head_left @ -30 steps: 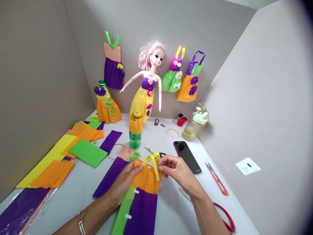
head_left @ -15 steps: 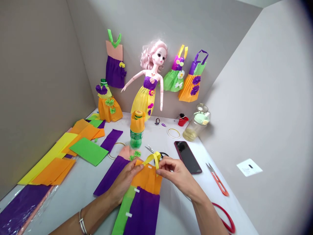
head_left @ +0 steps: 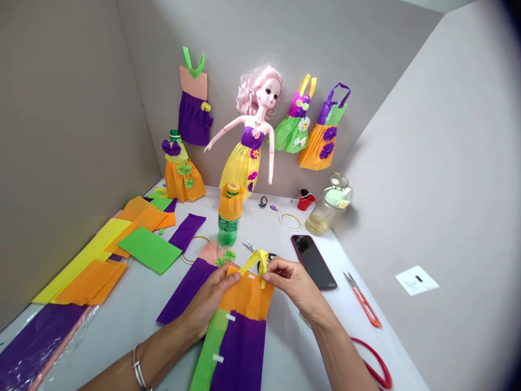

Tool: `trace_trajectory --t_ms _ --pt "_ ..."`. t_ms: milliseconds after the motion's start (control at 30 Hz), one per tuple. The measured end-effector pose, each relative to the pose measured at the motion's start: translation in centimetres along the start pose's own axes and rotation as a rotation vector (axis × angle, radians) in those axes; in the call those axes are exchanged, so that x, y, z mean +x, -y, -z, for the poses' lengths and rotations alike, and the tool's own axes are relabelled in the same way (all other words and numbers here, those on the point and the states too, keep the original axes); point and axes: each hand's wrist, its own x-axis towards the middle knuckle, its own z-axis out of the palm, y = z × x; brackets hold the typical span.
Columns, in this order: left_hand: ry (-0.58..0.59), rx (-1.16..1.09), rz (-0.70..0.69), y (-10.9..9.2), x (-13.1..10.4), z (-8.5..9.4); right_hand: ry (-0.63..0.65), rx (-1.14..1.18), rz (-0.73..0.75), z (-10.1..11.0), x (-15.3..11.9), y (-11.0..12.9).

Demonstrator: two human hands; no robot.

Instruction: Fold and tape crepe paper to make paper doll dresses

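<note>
A paper dress (head_left: 240, 350) with an orange top and a purple and green skirt lies before me, with small white tape pieces on it. My left hand (head_left: 212, 296) grips the dress's upper left edge, its thumb at one end of the yellow paper strap (head_left: 249, 260). The strap arches above the orange top. At the other end of the strap, my right hand (head_left: 292, 281) pinches it between thumb and finger at the top's right side. Behind the strap lie black-handled scissors (head_left: 249, 246), partly hidden. Left of the dress is another paper dress (head_left: 188, 288) with a purple skirt.
A green bottle (head_left: 228, 231) wrapped in orange paper stands behind my hands, before a doll (head_left: 252, 136). A phone (head_left: 313, 262), orange-handled snips (head_left: 364, 304) and red-handled scissors (head_left: 378, 358) lie right. Coloured paper sheets (head_left: 150, 250) cover the left side. A water jug (head_left: 321, 214) stands back right.
My right hand has shifted slightly right and up relative to the dress, its fingers still at the strap's right end. The left hand keeps its hold; the whole view has moved a little.
</note>
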Motion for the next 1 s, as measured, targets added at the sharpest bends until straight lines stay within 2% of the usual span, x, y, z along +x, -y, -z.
trace_trajectory --t_ms 433,600,800,1000 --pt "-0.020 -0.027 0.002 -0.1 0.0 -0.1 0.001 0.046 -0.031 0.0 0.2 -0.3" --pt "-0.005 -0.073 0.008 0.0 0.2 0.0 0.048 0.128 -0.032 0.4 0.2 -0.1" --pt "0.018 -0.102 -0.004 -0.2 0.1 0.0 0.109 0.090 -0.003 0.9 0.2 -0.1" --pt "0.008 -0.087 -0.012 -0.2 0.0 -0.1 0.128 0.090 0.038 0.6 -0.2 0.7"
